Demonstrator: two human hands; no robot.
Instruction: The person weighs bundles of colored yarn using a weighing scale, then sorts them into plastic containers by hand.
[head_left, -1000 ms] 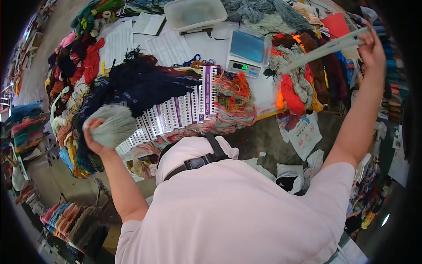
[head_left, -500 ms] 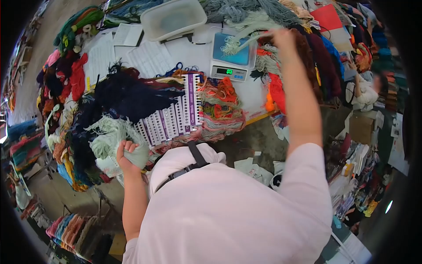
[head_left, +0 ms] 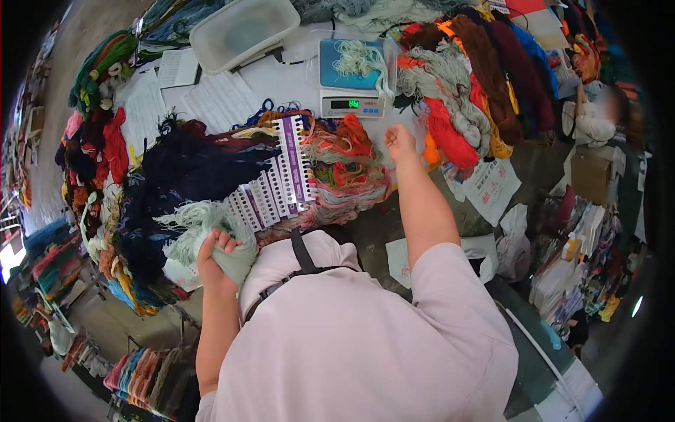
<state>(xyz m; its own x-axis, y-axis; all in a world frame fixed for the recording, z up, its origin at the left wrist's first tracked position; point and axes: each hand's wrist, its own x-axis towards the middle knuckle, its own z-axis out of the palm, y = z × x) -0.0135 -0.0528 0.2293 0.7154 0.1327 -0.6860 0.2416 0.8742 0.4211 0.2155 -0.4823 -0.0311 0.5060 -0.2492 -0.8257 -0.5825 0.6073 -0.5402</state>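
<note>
My left hand (head_left: 219, 257) is closed round a bundle of pale green yarn (head_left: 204, 228) at the table's near left edge. Just below the digital scale (head_left: 351, 103), my right hand (head_left: 401, 143) hangs over the table's front edge, its fingers curled together; whether anything is between them is too small to tell. On the scale's blue pan lies a loose tangle of pale green thread (head_left: 358, 59), with some strands hanging over the right side. The green display is lit. Purple-and-white punched cards (head_left: 294, 162) lie between my hands, beside dark navy yarn (head_left: 190, 165).
A translucent plastic tub (head_left: 242, 32) and written sheets (head_left: 218, 98) lie at the back left. Red, grey and brown yarn hanks (head_left: 450, 133) hang over the table's right edge. Another person (head_left: 598, 119) is at the far right.
My right hand has come down and left from above the scale. The pale green thread now lies wholly on the scale, and the display reading has changed. The camera view has shifted slightly.
</note>
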